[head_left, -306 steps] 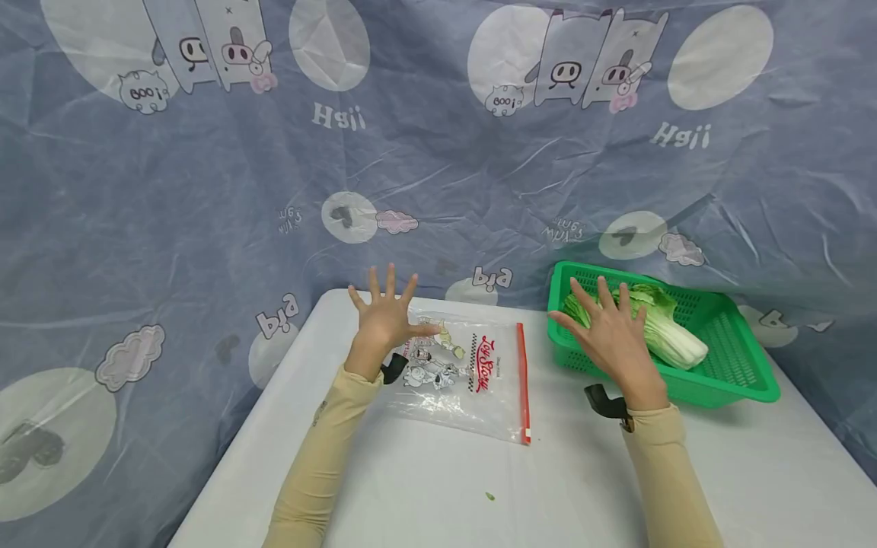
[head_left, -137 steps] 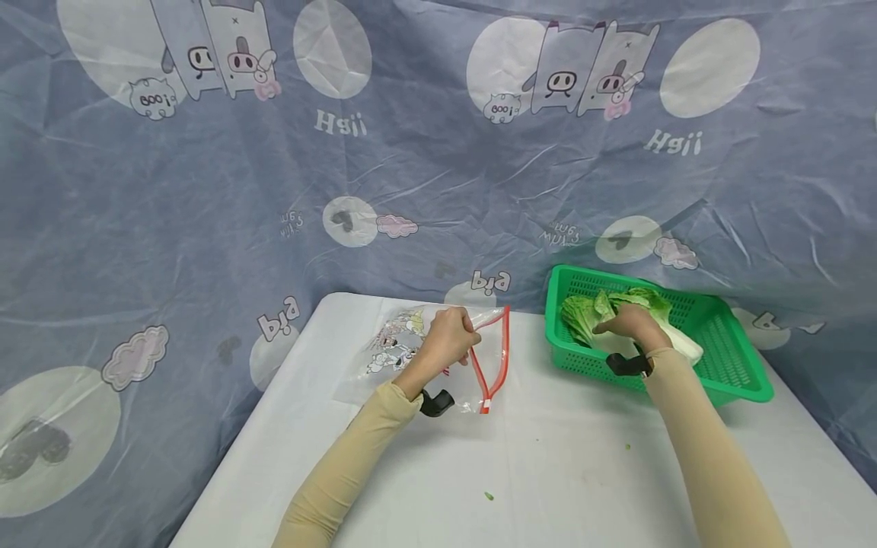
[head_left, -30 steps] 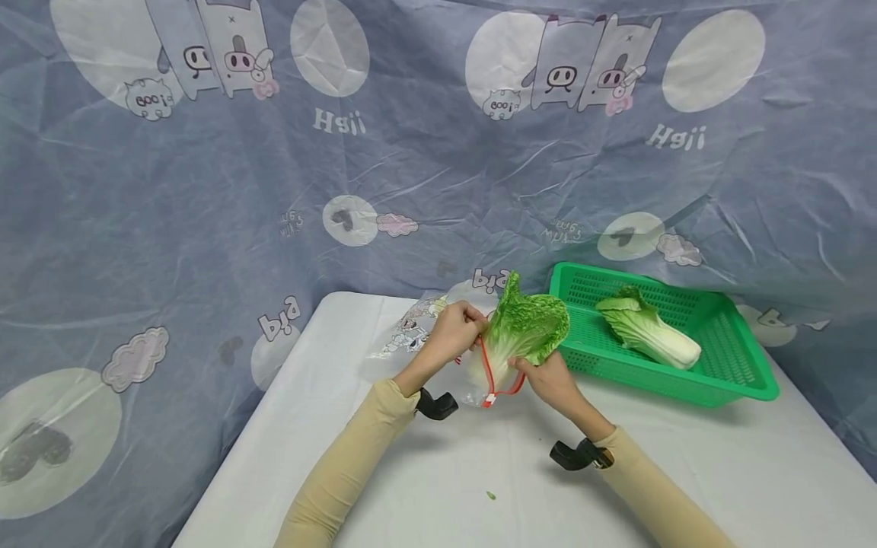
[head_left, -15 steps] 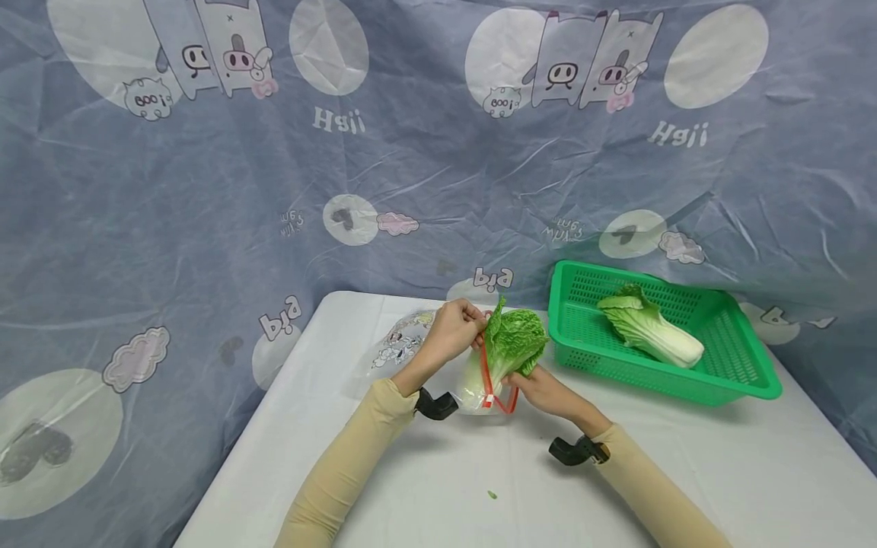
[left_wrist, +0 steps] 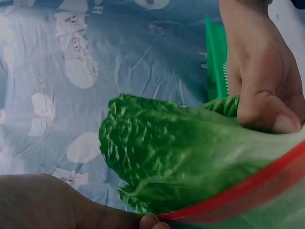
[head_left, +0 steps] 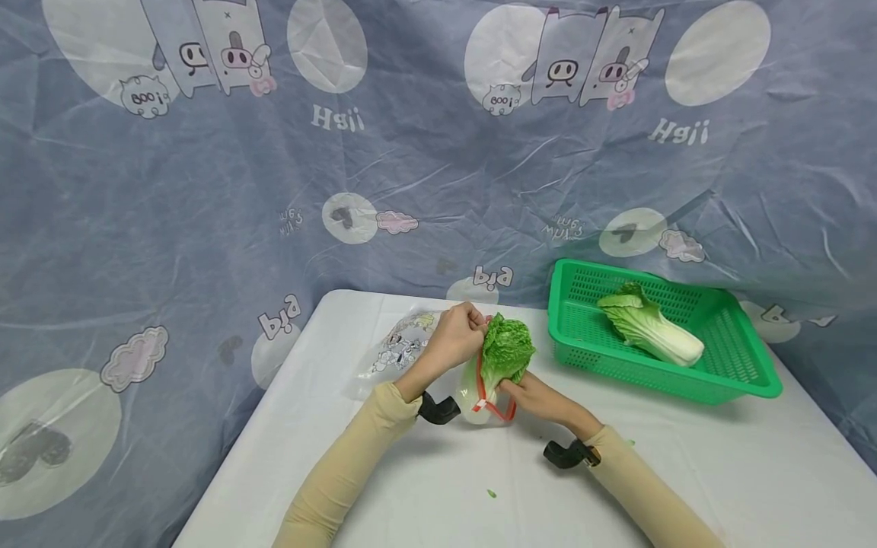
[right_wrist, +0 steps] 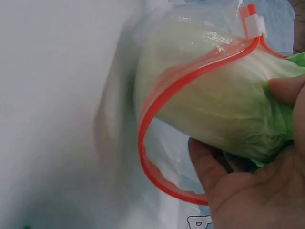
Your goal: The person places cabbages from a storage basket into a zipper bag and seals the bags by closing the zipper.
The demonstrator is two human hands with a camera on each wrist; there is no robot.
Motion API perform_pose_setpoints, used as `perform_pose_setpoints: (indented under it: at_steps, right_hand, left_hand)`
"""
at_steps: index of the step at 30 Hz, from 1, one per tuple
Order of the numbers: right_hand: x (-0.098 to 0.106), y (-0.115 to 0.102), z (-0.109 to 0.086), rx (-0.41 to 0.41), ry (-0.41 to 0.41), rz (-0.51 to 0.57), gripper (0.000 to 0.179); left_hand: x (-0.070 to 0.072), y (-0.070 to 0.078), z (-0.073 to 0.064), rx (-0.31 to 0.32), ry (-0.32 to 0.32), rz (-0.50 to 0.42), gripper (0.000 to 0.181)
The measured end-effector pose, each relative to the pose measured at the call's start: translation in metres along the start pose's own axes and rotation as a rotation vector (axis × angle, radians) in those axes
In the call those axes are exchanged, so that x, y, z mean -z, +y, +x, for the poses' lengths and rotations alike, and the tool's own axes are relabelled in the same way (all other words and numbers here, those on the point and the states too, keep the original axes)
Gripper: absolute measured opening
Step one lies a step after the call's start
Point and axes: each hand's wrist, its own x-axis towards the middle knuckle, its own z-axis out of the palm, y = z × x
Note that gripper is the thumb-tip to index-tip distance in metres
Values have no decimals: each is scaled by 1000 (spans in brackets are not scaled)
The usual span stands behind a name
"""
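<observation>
A napa cabbage (head_left: 507, 348) stands partly inside a clear zip bag (head_left: 397, 354), its leafy green top sticking out of the mouth. My left hand (head_left: 455, 335) pinches the bag's red-edged rim, seen closely in the left wrist view beside the leaves (left_wrist: 152, 148). My right hand (head_left: 544, 397) holds the cabbage, thumb on its side, at the front of the mouth. In the right wrist view the pale stem end (right_wrist: 190, 100) lies behind the clear plastic, and the red zip strip (right_wrist: 164, 95) loops around it with a white slider (right_wrist: 255, 26).
A green plastic basket (head_left: 569, 352) stands at the right with another napa cabbage (head_left: 661, 335) lying in it. A small green leaf scrap (head_left: 491, 493) lies on the white table (head_left: 425, 487). Behind the table hangs a printed grey-blue sheet (head_left: 425, 160).
Both hands were spread and holding nothing at first. The left hand then lifted the bag's rim; the right took one cabbage from the basket. Over the last second the cabbage has sunk deeper into the bag.
</observation>
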Motion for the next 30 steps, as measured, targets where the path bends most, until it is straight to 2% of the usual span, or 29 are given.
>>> perform_pose_setpoints:
  at_steps: [7,13,16,20,23,30]
  right_hand:
    - [-2,-8,4,-19,29,-31,49]
    - [-3,-9,4,-25,133,-78,52]
    - [-4,-11,5,-13,149,-108,56]
    - [-7,-14,5,25,100,-86,68]
    - [-7,-17,5,23,92,-76,73]
    - [-3,-19,6,-27,168,-150,50]
  left_hand:
    - [0,3,-3,-41,-12,7,4]
    - [2,7,-7,-60,-43,8,4]
    - [2,7,-7,-70,-14,2,6]
    - [0,5,-5,-74,52,9,7]
    - [-1,5,-5,-83,57,10,7]
    - [1,14,-11,-132,26,23,7]
